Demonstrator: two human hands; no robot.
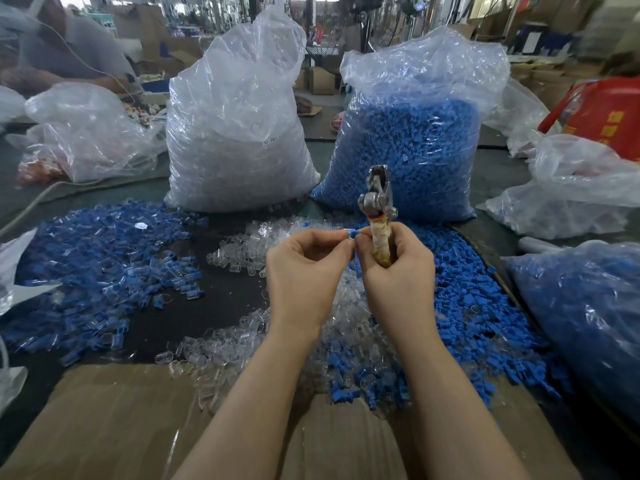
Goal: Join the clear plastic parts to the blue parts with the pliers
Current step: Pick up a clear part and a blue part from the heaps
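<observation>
The small blue plastic part (pixel 352 233) is pinched between the fingertips of the left hand (pixel 304 275) and the thumb and forefinger of the right hand (pixel 398 271), held above the middle of the table (pixel 221 292). Only a short blue stub shows between the fingertips; whether a clear part is already on it cannot be told.

To the left lies a heap of joined blue-and-clear pieces (pixel 100 271); in the middle, loose clear plastic parts (pixel 242 247) are scattered; to the right, a drift of loose blue plastic parts (pixel 478 306) is spread. Behind them stand a tall bag of clear parts (pixel 235 133) and a tall bag of blue parts (pixel 415 140).

The metal pliers with a tape-wrapped handle (pixel 377 209) are gripped in the right hand, its remaining fingers curled round the handle. The lower handle is hidden in the palm, and how the jaws stand cannot be made out. The long axis of the pliers runs nearly upright, head pointing up and away from the person. The blue part's axis lies roughly level, from left to right between the hands. A flattened brown cardboard sheet (pixel 114 420) covers the near table edge.
</observation>
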